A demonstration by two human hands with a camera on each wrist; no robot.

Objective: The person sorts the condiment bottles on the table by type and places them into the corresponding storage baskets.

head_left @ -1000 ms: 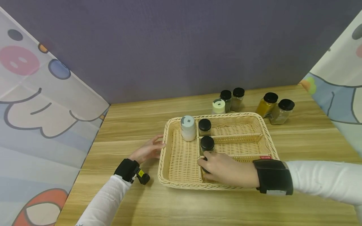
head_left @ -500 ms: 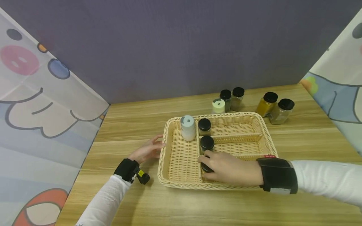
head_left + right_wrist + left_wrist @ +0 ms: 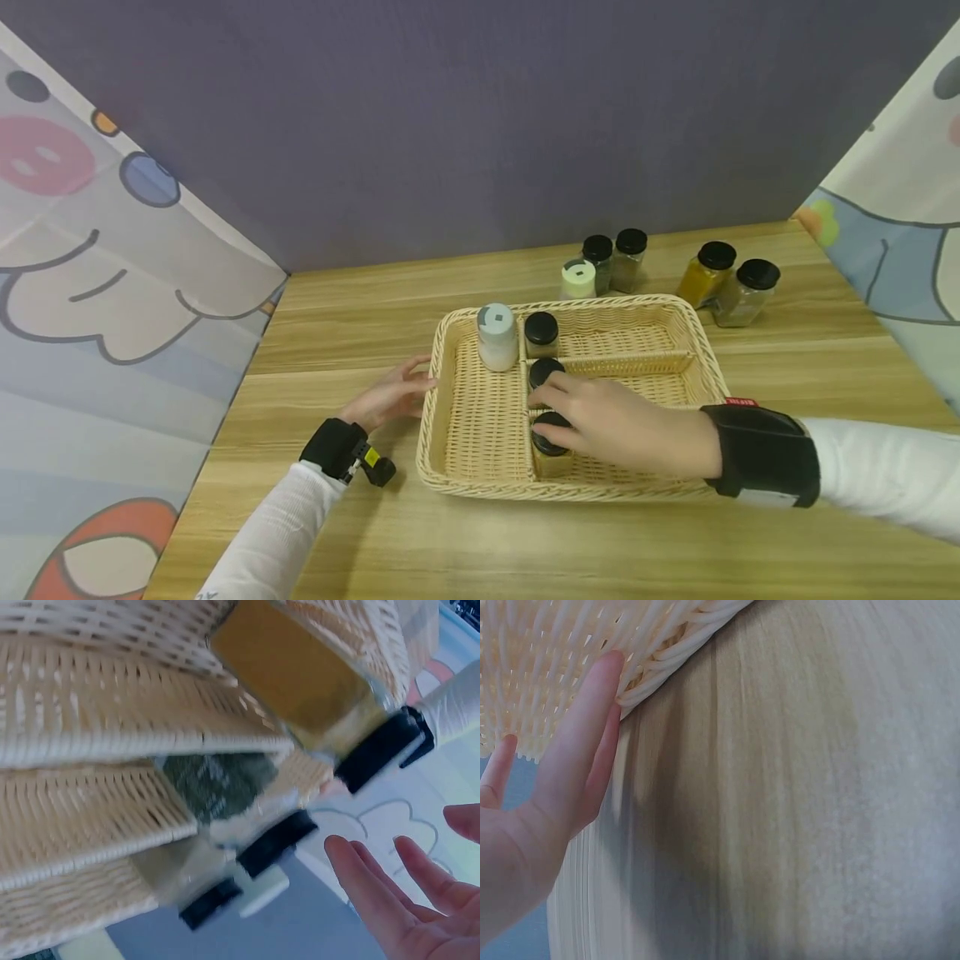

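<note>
My left hand [image 3: 386, 400] rests its extended fingers on the left outer wall of a wicker basket [image 3: 547, 667]. Over the basket's right part is my right hand [image 3: 611, 417], its fingers spread and holding nothing in the right wrist view. Nearest it stands a black-lidded spice jar of yellow-brown powder [image 3: 296, 671], in the front compartment against the divider. Behind that are a jar of dark green flakes [image 3: 214, 784] and a pale-filled jar [image 3: 176, 866], one per compartment. A white-capped bottle [image 3: 498, 337] stands in the long left compartment.
Behind the basket are a bottle with a pale yellow cap [image 3: 578, 282] and two black-lidded jars [image 3: 628, 262]. A yellow-filled jar [image 3: 703, 279] and a paler jar [image 3: 742, 296] stand at the back right. A grey panel [image 3: 480, 125] closes off the table's [image 3: 360, 308] far edge.
My right hand has let go of the front jar and moved up and right off its lid, uncovering the jar. The left hand stays at the basket's side.
</note>
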